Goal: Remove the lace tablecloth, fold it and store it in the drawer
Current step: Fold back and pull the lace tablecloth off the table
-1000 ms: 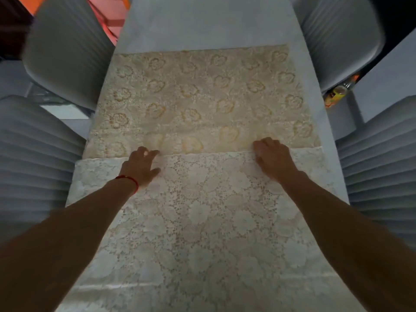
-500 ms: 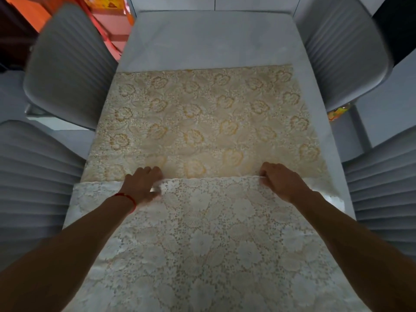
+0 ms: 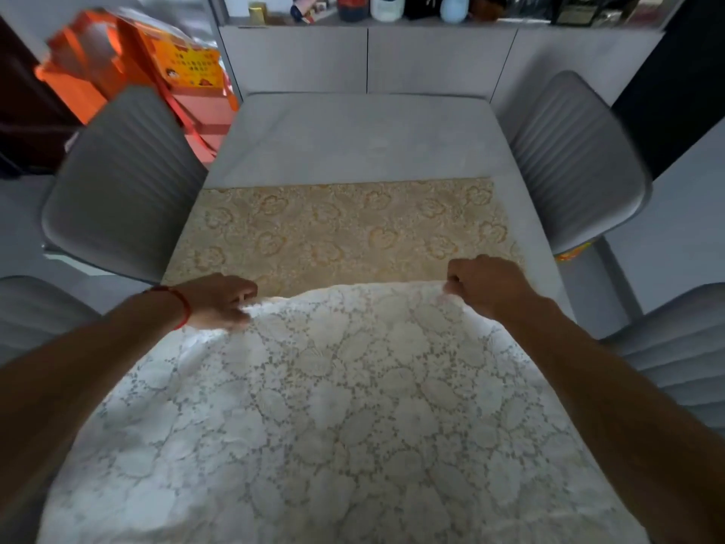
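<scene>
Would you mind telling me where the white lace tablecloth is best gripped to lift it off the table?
Grip the lace tablecloth along its far edge, near the two corners, coming from above at the near end of the table. The left hand and right hand already pinch that edge; spread wide, it likely lifts flat rather than bunching.

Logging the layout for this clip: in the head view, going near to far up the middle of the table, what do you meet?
White lace tablecloth → its far edge, pinched by the left hand and right hand → gold patterned cloth → bare grey table → grey cabinet → bottles on its top.
</scene>
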The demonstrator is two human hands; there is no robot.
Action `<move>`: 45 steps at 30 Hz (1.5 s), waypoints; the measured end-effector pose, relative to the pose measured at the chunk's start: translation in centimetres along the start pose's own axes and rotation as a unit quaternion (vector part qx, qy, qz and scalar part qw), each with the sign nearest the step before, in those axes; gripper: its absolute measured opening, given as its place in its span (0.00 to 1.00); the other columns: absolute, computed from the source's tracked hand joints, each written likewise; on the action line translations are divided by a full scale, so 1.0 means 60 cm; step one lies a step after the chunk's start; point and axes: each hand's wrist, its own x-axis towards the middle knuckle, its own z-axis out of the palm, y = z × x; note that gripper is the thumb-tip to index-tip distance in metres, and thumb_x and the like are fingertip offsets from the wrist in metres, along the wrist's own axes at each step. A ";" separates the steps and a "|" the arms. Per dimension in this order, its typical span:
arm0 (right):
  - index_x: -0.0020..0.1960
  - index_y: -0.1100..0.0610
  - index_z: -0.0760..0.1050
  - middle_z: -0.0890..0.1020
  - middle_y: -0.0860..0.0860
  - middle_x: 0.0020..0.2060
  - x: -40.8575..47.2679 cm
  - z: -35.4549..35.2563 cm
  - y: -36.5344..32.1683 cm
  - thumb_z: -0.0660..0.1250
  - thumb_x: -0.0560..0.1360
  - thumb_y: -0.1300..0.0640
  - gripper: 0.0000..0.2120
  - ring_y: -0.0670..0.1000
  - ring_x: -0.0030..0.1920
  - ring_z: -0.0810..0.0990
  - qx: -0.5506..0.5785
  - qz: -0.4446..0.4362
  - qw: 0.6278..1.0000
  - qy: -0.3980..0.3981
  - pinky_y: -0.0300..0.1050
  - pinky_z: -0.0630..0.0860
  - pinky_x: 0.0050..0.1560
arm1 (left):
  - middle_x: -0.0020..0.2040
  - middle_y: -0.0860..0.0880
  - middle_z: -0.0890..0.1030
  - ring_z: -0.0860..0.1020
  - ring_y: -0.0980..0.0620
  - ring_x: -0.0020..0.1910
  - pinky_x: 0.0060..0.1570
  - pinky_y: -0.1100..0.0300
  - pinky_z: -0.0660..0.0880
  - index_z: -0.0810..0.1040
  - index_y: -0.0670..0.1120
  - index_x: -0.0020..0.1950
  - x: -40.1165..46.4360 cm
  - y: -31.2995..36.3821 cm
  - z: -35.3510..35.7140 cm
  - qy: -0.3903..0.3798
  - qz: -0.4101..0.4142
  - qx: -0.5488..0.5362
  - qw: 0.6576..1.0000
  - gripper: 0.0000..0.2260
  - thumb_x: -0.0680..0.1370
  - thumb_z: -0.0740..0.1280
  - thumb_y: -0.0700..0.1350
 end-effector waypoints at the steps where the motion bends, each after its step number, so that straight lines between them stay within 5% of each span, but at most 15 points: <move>1: 0.52 0.54 0.72 0.74 0.49 0.36 0.033 -0.014 0.001 0.60 0.86 0.48 0.11 0.56 0.41 0.78 0.000 0.013 1.000 0.019 0.48 0.71 0.42 | 0.59 0.45 0.79 0.77 0.49 0.52 0.50 0.55 0.71 0.75 0.47 0.60 0.028 0.001 -0.028 0.017 -0.026 0.010 0.999 0.09 0.82 0.66 0.49; 4: 0.58 0.59 0.73 0.80 0.56 0.45 0.131 -0.039 0.007 0.59 0.86 0.56 0.08 0.61 0.48 0.82 0.040 0.056 0.994 0.086 0.51 0.73 0.45 | 0.73 0.44 0.75 0.75 0.41 0.70 0.68 0.50 0.73 0.74 0.48 0.74 0.106 0.002 -0.095 0.119 -0.125 0.007 0.985 0.20 0.82 0.65 0.47; 9: 0.69 0.62 0.72 0.78 0.62 0.62 0.272 -0.044 0.033 0.59 0.82 0.67 0.16 0.63 0.62 0.80 0.174 0.076 0.964 0.187 0.53 0.75 0.60 | 0.65 0.42 0.81 0.77 0.38 0.66 0.65 0.45 0.71 0.78 0.49 0.67 0.231 -0.003 -0.170 0.303 -0.237 0.063 0.921 0.15 0.80 0.63 0.44; 11: 0.80 0.57 0.62 0.66 0.61 0.78 0.309 -0.026 0.041 0.60 0.84 0.62 0.25 0.61 0.76 0.70 0.207 0.059 0.961 0.175 0.54 0.71 0.72 | 0.64 0.40 0.80 0.75 0.36 0.67 0.68 0.38 0.68 0.77 0.48 0.67 0.281 -0.002 -0.183 0.341 -0.277 0.045 0.897 0.16 0.79 0.63 0.42; 13: 0.84 0.51 0.52 0.53 0.57 0.84 0.323 0.018 0.046 0.60 0.85 0.56 0.31 0.61 0.81 0.61 0.179 0.074 0.969 0.152 0.61 0.66 0.76 | 0.78 0.38 0.65 0.61 0.36 0.79 0.73 0.27 0.56 0.66 0.50 0.78 0.327 0.014 -0.173 0.362 -0.299 0.011 0.883 0.24 0.81 0.63 0.45; 16: 0.85 0.46 0.46 0.45 0.54 0.85 0.301 0.109 0.058 0.53 0.86 0.45 0.31 0.63 0.84 0.48 0.163 0.149 0.973 0.059 0.77 0.51 0.77 | 0.86 0.46 0.41 0.40 0.38 0.84 0.73 0.23 0.47 0.48 0.57 0.84 0.394 0.072 -0.106 0.313 -0.231 -0.027 0.921 0.33 0.83 0.59 0.59; 19: 0.84 0.43 0.35 0.37 0.53 0.84 0.254 0.192 0.070 0.39 0.84 0.36 0.32 0.63 0.83 0.36 0.118 0.178 0.977 0.012 0.81 0.42 0.74 | 0.85 0.51 0.36 0.36 0.40 0.83 0.74 0.24 0.41 0.42 0.66 0.82 0.431 0.143 -0.012 0.194 -0.138 -0.095 0.967 0.32 0.81 0.50 0.70; 21: 0.83 0.43 0.33 0.36 0.53 0.84 0.231 0.212 0.075 0.36 0.83 0.34 0.32 0.62 0.83 0.35 0.114 0.179 0.977 0.036 0.80 0.41 0.74 | 0.85 0.51 0.36 0.36 0.40 0.83 0.74 0.24 0.39 0.39 0.66 0.82 0.431 0.168 0.030 0.203 -0.131 -0.096 0.966 0.31 0.81 0.43 0.71; 25: 0.85 0.44 0.41 0.45 0.55 0.85 0.212 0.206 0.085 0.41 0.83 0.34 0.33 0.63 0.84 0.43 0.091 0.182 0.978 0.044 0.81 0.44 0.74 | 0.85 0.51 0.40 0.39 0.39 0.84 0.74 0.25 0.41 0.40 0.66 0.82 0.413 0.176 0.044 0.234 -0.124 -0.075 0.961 0.31 0.80 0.43 0.71; 29: 0.79 0.53 0.63 0.67 0.58 0.77 0.220 0.174 0.109 0.52 0.82 0.37 0.31 0.62 0.77 0.65 0.083 0.224 0.965 0.108 0.75 0.61 0.72 | 0.86 0.51 0.42 0.42 0.40 0.84 0.76 0.25 0.46 0.49 0.61 0.83 0.414 0.179 0.020 0.212 -0.094 -0.077 0.970 0.31 0.82 0.52 0.67; 33: 0.75 0.61 0.63 0.71 0.62 0.71 0.250 0.150 0.158 0.57 0.83 0.38 0.32 0.63 0.71 0.69 0.097 0.355 0.925 0.099 0.67 0.67 0.70 | 0.86 0.50 0.49 0.48 0.45 0.84 0.78 0.31 0.49 0.61 0.55 0.80 0.471 0.216 -0.047 0.246 -0.034 -0.077 0.966 0.26 0.83 0.59 0.59; 38: 0.72 0.63 0.63 0.69 0.65 0.70 0.272 0.132 0.190 0.72 0.76 0.37 0.38 0.64 0.70 0.69 0.249 0.429 0.862 0.104 0.62 0.71 0.67 | 0.86 0.51 0.47 0.47 0.46 0.85 0.80 0.34 0.48 0.55 0.54 0.84 0.571 0.315 -0.144 0.229 0.018 -0.093 0.969 0.25 0.86 0.56 0.54; 42: 0.72 0.62 0.62 0.75 0.63 0.69 0.276 0.132 0.206 0.74 0.77 0.45 0.34 0.64 0.69 0.75 0.339 0.392 0.850 0.092 0.58 0.74 0.66 | 0.86 0.51 0.41 0.41 0.45 0.84 0.78 0.31 0.42 0.44 0.58 0.84 0.605 0.380 -0.148 0.177 -0.004 -0.083 0.981 0.36 0.81 0.50 0.71; 45: 0.71 0.58 0.64 0.80 0.60 0.64 0.252 0.145 0.195 0.68 0.82 0.48 0.24 0.63 0.63 0.81 0.333 0.344 0.874 0.088 0.56 0.76 0.61 | 0.85 0.49 0.48 0.48 0.43 0.84 0.77 0.30 0.51 0.43 0.58 0.84 0.589 0.387 -0.125 0.207 -0.013 -0.038 0.978 0.47 0.72 0.54 0.79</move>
